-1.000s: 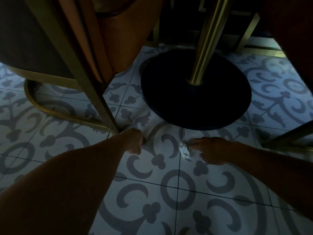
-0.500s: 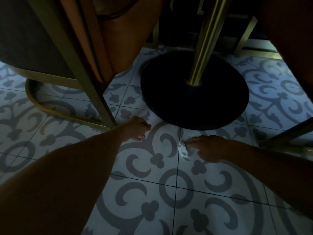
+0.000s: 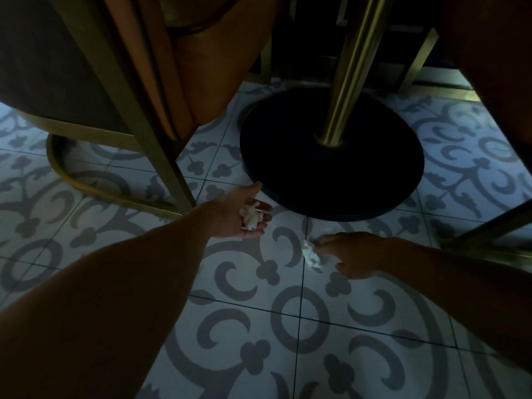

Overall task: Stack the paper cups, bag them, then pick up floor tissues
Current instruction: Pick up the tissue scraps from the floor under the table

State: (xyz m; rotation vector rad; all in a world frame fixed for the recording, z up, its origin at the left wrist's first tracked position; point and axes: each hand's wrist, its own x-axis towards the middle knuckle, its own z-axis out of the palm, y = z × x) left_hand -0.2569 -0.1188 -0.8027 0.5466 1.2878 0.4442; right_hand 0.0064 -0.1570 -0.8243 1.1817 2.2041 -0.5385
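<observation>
1. At the far left a chair (image 3: 86, 67) stands on the patterned tile floor (image 3: 259, 326), its curved brass base rail (image 3: 86, 182) lying along the tiles and a slanted brass leg (image 3: 161, 145) coming down to the floor just left of the person's left hand.
2. The left hand (image 3: 241, 214) reaches in from the lower left on a bare forearm. It is turned palm up with the fingers spread loosely, and a small crumpled wad of white tissue (image 3: 252, 216) sits in the palm. The thumb tip points up toward the rim of the table base; whether it touches that rim I cannot tell.
3. Just right of that hand is the round black table base (image 3: 331, 168), flat on the tiles, with a brass pole (image 3: 348, 82) rising upright from its middle.
4. Below the near edge of the base, on a tile seam, a second white crumpled tissue (image 3: 311, 256) lies on the floor.
5. The right hand (image 3: 354, 254) comes in from the right edge, palm down and low over the tiles. Its fingertips are drawn narrowly together against the right side of that floor tissue, touching it; whether the tissue is lifted off the floor cannot be told.
6. At the far right edge another brass frame bar (image 3: 489, 226) runs along the floor, well apart from both tissues.
</observation>
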